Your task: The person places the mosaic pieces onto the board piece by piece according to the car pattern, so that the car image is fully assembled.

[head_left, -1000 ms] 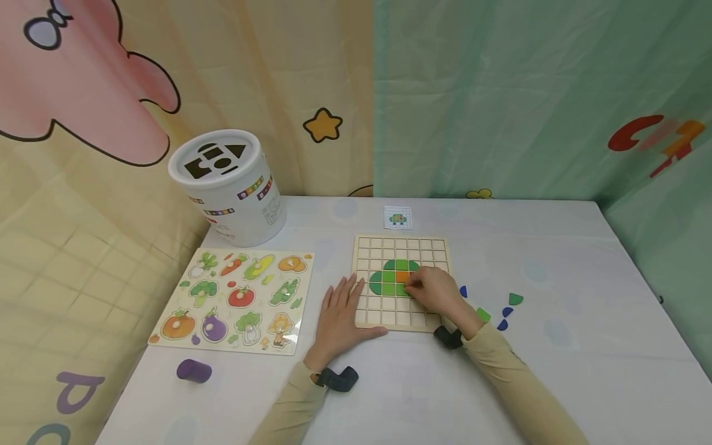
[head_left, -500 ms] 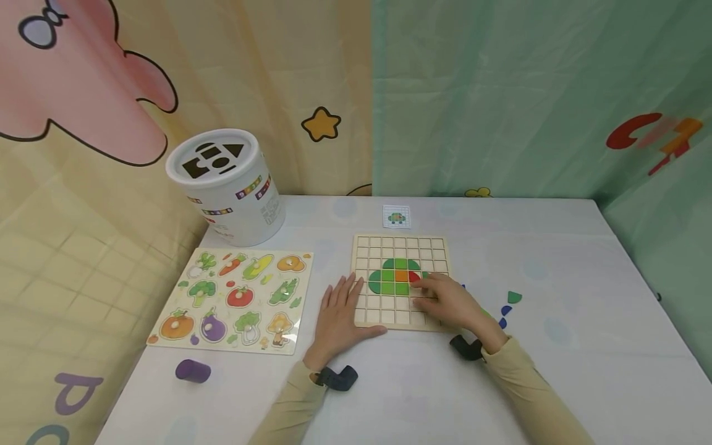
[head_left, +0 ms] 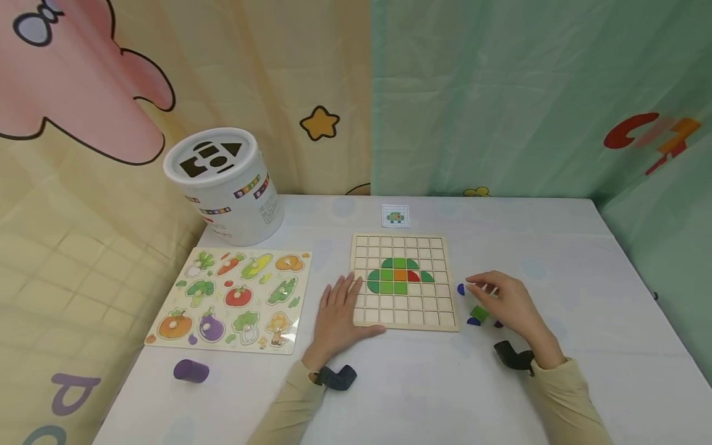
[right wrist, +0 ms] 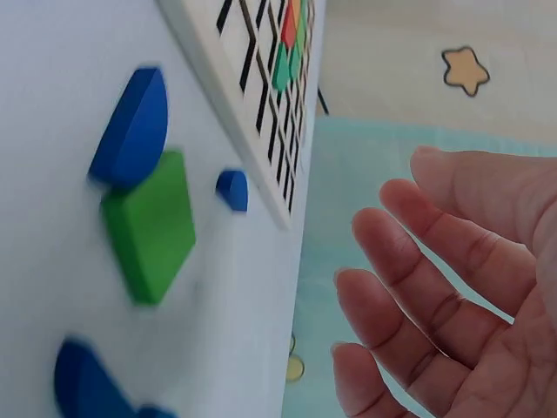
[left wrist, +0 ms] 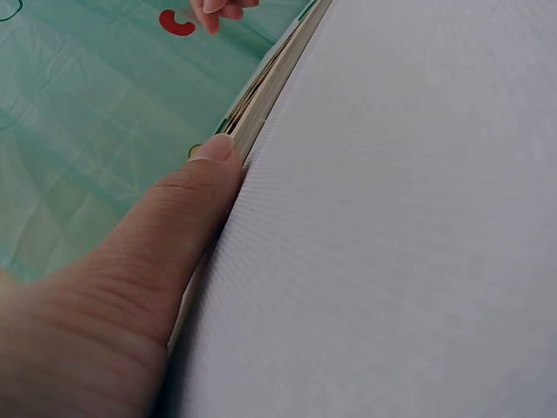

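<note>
My left hand [head_left: 338, 315] rests with spread fingers on the left edge of a wooden grid board [head_left: 400, 312]. In the left wrist view its thumb [left wrist: 187, 200] lies against the board's side. Flat green pieces [head_left: 387, 287], an orange square [head_left: 399, 275] and a red rounded piece [head_left: 413, 276] sit in the grid. Right of the board, my right hand [head_left: 508, 303] hovers over loose pieces, fingers relaxed and holding nothing in the right wrist view. Below it lie a green square [right wrist: 152, 231] and several blue rounded pieces [right wrist: 132, 131]; the hand partly hides others in the head view.
A small picture card [head_left: 395, 216] lies behind the board. To the left are a vegetable puzzle board [head_left: 256, 334], a purple cylinder [head_left: 191, 371] and a white bucket [head_left: 245, 216] with shaped holes in its lid. Curtains [head_left: 484, 93] hang behind the table.
My right hand has left the board and moved right, over the loose pieces. The red piece, hidden at first, and a green rounded piece now show uncovered in the grid. My left hand stays put.
</note>
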Tool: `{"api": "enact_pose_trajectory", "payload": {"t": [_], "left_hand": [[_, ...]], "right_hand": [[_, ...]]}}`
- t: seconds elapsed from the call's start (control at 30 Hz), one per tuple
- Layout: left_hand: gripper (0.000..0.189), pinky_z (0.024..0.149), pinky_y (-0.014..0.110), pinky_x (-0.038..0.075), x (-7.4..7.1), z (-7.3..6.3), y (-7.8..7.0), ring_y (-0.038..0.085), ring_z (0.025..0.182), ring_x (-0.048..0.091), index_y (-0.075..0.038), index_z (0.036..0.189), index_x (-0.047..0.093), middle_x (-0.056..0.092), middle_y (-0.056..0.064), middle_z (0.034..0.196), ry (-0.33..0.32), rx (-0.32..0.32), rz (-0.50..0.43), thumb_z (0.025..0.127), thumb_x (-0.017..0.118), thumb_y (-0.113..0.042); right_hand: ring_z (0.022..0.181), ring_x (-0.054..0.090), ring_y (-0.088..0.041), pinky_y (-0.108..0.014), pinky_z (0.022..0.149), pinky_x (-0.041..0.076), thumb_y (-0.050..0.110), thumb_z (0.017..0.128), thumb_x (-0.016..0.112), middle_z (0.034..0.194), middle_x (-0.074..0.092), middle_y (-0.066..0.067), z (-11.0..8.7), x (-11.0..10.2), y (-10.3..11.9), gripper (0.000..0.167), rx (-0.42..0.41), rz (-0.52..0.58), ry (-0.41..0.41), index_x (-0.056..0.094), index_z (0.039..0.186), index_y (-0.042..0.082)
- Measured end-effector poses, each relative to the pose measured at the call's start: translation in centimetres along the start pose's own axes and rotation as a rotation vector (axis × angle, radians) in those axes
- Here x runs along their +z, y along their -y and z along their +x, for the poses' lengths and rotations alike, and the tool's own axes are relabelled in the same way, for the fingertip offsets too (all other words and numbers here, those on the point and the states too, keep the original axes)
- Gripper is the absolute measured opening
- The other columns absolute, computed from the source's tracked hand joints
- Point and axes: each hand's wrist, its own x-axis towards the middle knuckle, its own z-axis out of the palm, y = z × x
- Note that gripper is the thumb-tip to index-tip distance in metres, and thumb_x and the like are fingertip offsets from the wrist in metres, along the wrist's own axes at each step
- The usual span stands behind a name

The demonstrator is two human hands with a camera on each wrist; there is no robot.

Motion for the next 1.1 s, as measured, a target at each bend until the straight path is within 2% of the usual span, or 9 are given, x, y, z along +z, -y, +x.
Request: {"api": "enact_pose_trajectory", "payload": {"t": [0.1, 0.23, 0.33, 0.5, 0.7, 0.83, 1.1], "left_hand": [[0.110, 0.113, 0.044, 0.003, 0.0, 0.0, 0.0, 0.026, 0.143, 0.009, -0.010, 0.150, 0.027, 0.020, 0.008, 0.156, 0.001, 0.001, -0.003, 0.069, 0.061, -0.076], [0.110, 0.113, 0.044, 0.003, 0.0, 0.0, 0.0, 0.026, 0.143, 0.010, -0.010, 0.150, 0.027, 0.019, 0.008, 0.156, 0.005, 0.003, -0.003, 0.069, 0.061, -0.076], [0.110, 0.113, 0.044, 0.003, 0.1, 0.0, 0.0, 0.026, 0.143, 0.009, -0.010, 0.150, 0.026, 0.019, 0.008, 0.156, 0.005, 0.004, 0.001, 0.069, 0.060, -0.076], [0.110, 0.113, 0.044, 0.003, 0.1, 0.0, 0.0, 0.025, 0.143, 0.009, -0.010, 0.150, 0.026, 0.019, 0.008, 0.156, 0.004, 0.003, 0.003, 0.069, 0.061, -0.076], [0.111, 0.113, 0.044, 0.003, 0.1, 0.0, 0.1, 0.025, 0.143, 0.009, -0.010, 0.150, 0.026, 0.019, 0.008, 0.156, 0.002, 0.000, 0.005, 0.069, 0.061, -0.076], [0.110, 0.113, 0.044, 0.003, 0.2, 0.1, 0.1, 0.025, 0.143, 0.008, -0.011, 0.151, 0.026, 0.018, 0.008, 0.156, 0.006, -0.001, 0.002, 0.069, 0.060, -0.077], [0.111, 0.113, 0.044, 0.003, 0.2, 0.0, 0.1, 0.026, 0.143, 0.009, -0.010, 0.150, 0.026, 0.019, 0.008, 0.156, 0.002, 0.002, 0.004, 0.069, 0.060, -0.077]], "right_hand": [[0.069, 0.051, -0.012, -0.031, 0.047, 0.043, 0.027, 0.090, 0.067, 0.083, 0.064, 0.003, -0.7, 0.3, -2.7, 0.022, 0.008, -0.047, -0.046, 0.072, 0.100, 0.008], [0.066, 0.051, -0.013, -0.027, 0.050, 0.042, 0.024, 0.091, 0.066, 0.081, 0.064, 0.002, -1.6, -0.2, -3.4, 0.020, 0.053, -0.083, 0.003, 0.072, 0.095, 0.006], [0.065, 0.049, -0.016, -0.028, 0.053, 0.042, 0.013, 0.088, 0.068, 0.077, 0.062, -0.001, -2.2, -1.3, -2.0, 0.012, 0.132, -0.084, 0.092, 0.070, 0.091, 0.002], [0.061, 0.045, -0.015, -0.026, 0.050, 0.038, 0.016, 0.085, 0.071, 0.072, 0.056, 0.003, -3.0, -1.5, -2.5, 0.010, 0.186, -0.094, 0.164, 0.068, 0.085, 0.006], [0.063, 0.045, -0.014, -0.026, 0.052, 0.038, 0.029, 0.080, 0.077, 0.074, 0.052, 0.002, -3.4, -1.3, -2.8, 0.024, 0.186, -0.056, 0.196, 0.067, 0.087, 0.008], [0.065, 0.045, -0.014, -0.026, 0.055, 0.038, 0.032, 0.076, 0.081, 0.077, 0.052, 0.001, -3.5, -1.2, -2.6, 0.032, 0.174, -0.053, 0.215, 0.066, 0.090, 0.008], [0.064, 0.046, -0.013, -0.027, 0.055, 0.037, 0.033, 0.077, 0.079, 0.075, 0.051, 0.003, -3.4, -0.9, -2.2, 0.030, 0.173, -0.078, 0.209, 0.065, 0.088, 0.009]]}}
